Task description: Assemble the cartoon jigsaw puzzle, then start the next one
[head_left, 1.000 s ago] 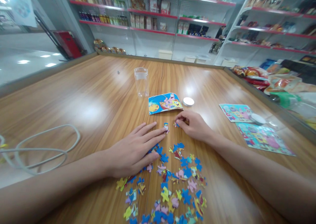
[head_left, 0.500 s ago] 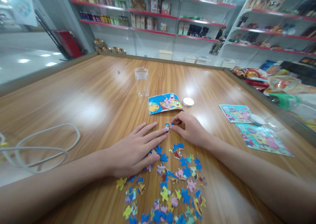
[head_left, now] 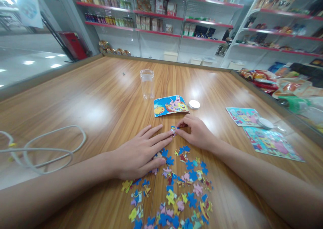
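Note:
My left hand (head_left: 143, 151) lies flat with its fingers spread, a fingertip touching a small puzzle piece (head_left: 173, 129) on the wooden table. At that piece's right edge, the thumb and index finger of my right hand (head_left: 194, 131) pinch another puzzle piece, mostly hidden by the fingers. I cannot tell whether the two pieces are locked together. Loose puzzle pieces (head_left: 191, 200) in blue, yellow and pink are scattered below the hands, some partly under my left hand. Just beyond the hands rests a cartoon picture card (head_left: 170, 106), its edge curled up.
Behind the card stands a clear plastic cup (head_left: 147, 84), with a round white lid (head_left: 194, 104) to the card's right. Two more picture cards (head_left: 274, 144) and another lid (head_left: 265, 123) lie at the right. A white cable (head_left: 54, 150) loops at the left. Packaged goods (head_left: 262, 77) line the right edge.
The view has shifted slightly, so everything sits a little further right. Both hands keep almost the same pose, and the right fingers stay at the puzzle piece.

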